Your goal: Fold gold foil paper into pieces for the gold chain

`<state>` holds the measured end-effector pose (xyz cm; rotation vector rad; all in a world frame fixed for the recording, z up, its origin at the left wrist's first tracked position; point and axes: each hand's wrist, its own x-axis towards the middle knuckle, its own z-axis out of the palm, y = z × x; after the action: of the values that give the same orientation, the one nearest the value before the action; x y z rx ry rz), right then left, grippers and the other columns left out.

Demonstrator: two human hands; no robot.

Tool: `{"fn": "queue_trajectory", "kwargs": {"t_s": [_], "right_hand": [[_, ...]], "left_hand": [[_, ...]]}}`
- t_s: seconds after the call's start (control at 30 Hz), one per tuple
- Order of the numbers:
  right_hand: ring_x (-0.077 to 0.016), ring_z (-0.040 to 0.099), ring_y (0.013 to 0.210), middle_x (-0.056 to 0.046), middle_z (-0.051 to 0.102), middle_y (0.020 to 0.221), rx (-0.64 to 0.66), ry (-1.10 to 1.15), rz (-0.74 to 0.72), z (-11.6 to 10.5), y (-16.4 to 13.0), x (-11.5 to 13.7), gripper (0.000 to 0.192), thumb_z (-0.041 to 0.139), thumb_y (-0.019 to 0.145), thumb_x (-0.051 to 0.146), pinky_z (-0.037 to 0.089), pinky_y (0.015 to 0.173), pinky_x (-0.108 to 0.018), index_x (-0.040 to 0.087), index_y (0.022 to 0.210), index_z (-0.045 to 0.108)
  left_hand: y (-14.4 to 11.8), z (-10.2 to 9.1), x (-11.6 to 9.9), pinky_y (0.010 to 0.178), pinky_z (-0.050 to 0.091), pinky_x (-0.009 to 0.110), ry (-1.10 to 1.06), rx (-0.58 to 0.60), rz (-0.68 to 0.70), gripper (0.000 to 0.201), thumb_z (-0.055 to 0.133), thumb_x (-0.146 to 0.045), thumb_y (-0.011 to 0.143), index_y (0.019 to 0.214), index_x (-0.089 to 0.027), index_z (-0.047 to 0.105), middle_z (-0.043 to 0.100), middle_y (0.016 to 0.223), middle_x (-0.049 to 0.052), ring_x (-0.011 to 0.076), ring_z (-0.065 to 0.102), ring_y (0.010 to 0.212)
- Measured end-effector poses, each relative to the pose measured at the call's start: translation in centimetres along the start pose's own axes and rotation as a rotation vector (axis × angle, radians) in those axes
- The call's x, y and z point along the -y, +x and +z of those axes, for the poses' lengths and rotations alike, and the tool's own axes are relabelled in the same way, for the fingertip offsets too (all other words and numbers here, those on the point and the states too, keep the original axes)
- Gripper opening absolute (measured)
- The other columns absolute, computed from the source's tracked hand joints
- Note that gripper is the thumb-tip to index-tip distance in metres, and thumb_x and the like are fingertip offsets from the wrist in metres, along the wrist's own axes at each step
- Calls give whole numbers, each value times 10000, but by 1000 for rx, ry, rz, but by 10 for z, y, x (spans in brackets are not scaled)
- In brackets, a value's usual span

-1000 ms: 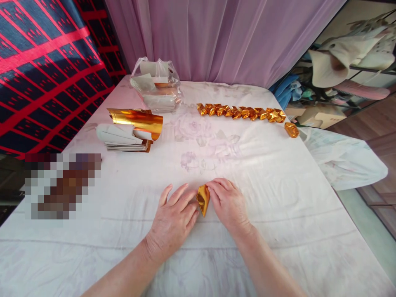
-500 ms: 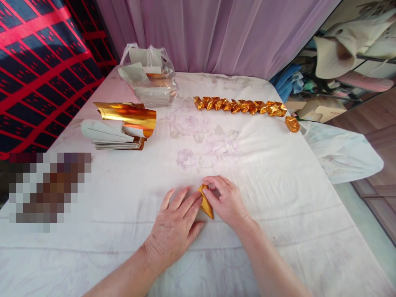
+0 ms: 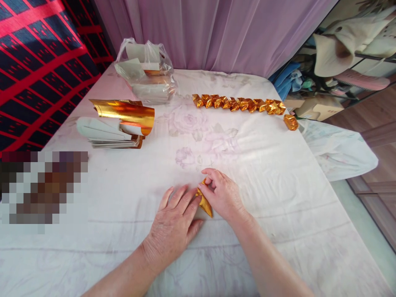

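Fingertips (image 3: 206, 181) of the right hand (image 3: 224, 198) pinched the upper corner of a small folded gold foil piece (image 3: 205, 202), thumb and forefinger closed on its edge. The left hand (image 3: 173, 225) lay flat and open beside it, fingers spread, their tips pressing the foil's left edge onto the white floral cloth (image 3: 247, 165). The foil piece sat between the two hands, near the front middle of the bed-like surface, partly hidden under the right fingers.

Judgement on the fold in hand: the crease would come out clean if the left fingertips held the base still while the right pinch drew the corner over and pressed along the line. Slack cloth beneath gave little backing, so firm, short strokes seemed wiser than one long sweep; thin foil tears or wrinkles readily.

Further out, left rear: a stack of paper sheets (image 3: 105, 134) with a curled gold sheet (image 3: 126, 113) on top. Behind it, a clear plastic bag (image 3: 145, 70) holding more sheets. Rear centre to right: a row of finished gold folded pieces (image 3: 238, 104), touching end to end, with one single gold piece (image 3: 291, 122) apart at the right edge. Beyond: a lilac curtain (image 3: 216, 37); at left, a red and dark patterned fabric (image 3: 34, 62); a blurred patch at near left could not be read.
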<state>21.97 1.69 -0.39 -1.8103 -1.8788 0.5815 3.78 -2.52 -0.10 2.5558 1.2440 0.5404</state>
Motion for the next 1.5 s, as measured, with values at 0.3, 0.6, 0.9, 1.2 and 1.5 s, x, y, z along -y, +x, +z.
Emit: {"fn": "queue_trajectory", "kwargs": {"t_s": [0.3, 0.6, 0.9, 1.2, 1.5], "right_hand": [[-140, 582, 612, 22, 654, 752, -26, 86, 47, -1, 6, -7, 222, 604, 822, 224, 446, 627, -273, 241, 1041, 638], [-123, 560, 566, 24, 629, 751, -82, 95, 86, -1, 13, -10, 207, 581, 808, 221, 438, 626, -268, 222, 1007, 641], [-132, 573, 581, -10, 647, 821, -142, 16, 71, 2, 16, -10, 145, 559, 834, 226, 446, 622, -277, 221, 947, 650], [-119, 579, 598, -10, 642, 864, -116, 131, -57, -1, 3, -14, 221, 598, 830, 262, 501, 665, -274, 210, 1043, 630], [-141, 594, 657, -15, 651, 900, -89, -7, -17, 3, 1, -7, 262, 663, 802, 276, 477, 660, -286, 234, 1060, 647]], "left_hand": [[0, 2, -1, 1177, 245, 490, 5, -8, 3, 411, 581, -398, 928, 1279, -188, 613, 635, 1333, 69, 283, 484, 1309], [0, 3, -2, 1167, 253, 482, 11, -25, 11, 394, 556, -397, 942, 1261, -175, 621, 639, 1329, 77, 285, 493, 1301], [0, 3, -1, 1168, 269, 499, 20, -16, 9, 399, 577, -379, 927, 1275, -187, 619, 630, 1338, 80, 288, 491, 1304], [1, 4, -1, 1165, 277, 504, 30, -9, 16, 396, 593, -371, 917, 1269, -192, 620, 634, 1323, 80, 286, 490, 1303], [0, 4, -1, 1160, 289, 501, 45, -15, 19, 414, 600, -372, 912, 1284, -193, 613, 634, 1324, 90, 287, 495, 1299]]}}
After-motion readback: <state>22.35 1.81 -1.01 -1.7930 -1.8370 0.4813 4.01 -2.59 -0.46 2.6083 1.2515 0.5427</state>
